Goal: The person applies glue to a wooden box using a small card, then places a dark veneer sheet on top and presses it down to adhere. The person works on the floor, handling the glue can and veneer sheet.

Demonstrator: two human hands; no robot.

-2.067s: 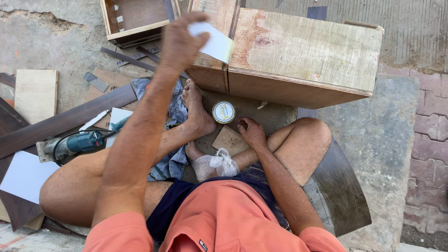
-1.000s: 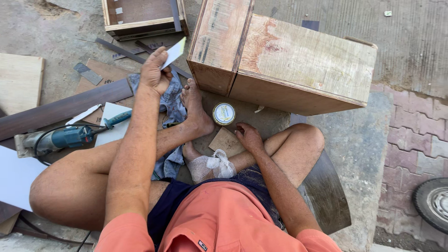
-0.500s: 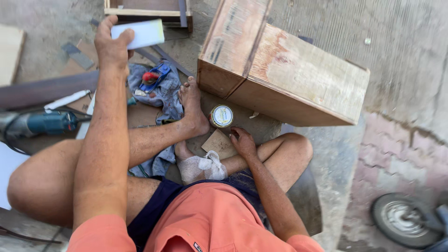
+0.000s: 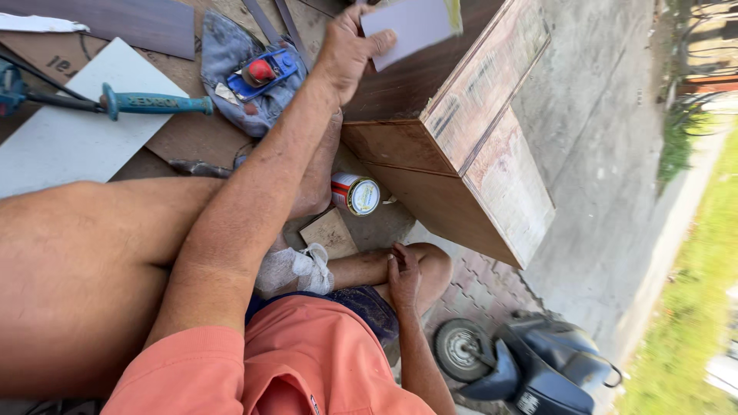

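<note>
My left hand (image 4: 347, 48) is raised and grips a small white rectangular sheet (image 4: 411, 25), held up against the dark side of a wooden box (image 4: 477, 146). My right hand (image 4: 403, 277) rests on my right shin near the knee, fingers relaxed and holding nothing. I sit cross-legged on the ground. A small round tin (image 4: 356, 194) with a pale lid lies beside my foot, and a little square wooden piece (image 4: 329, 232) lies just below it. A crumpled white cloth (image 4: 296, 269) sits in my lap.
A blue-handled tool (image 4: 154, 104) lies on a white board (image 4: 69, 138) at the left. A blue cloth (image 4: 234, 58) holds a blue and red tool (image 4: 261, 73). A parked scooter (image 4: 523, 361) stands at the lower right; a concrete strip and grass run along the right.
The view has swung and tilted to the right. My left hand carried the white sheet from the left over to the box. My right hand slid from the wooden piece to my shin.
</note>
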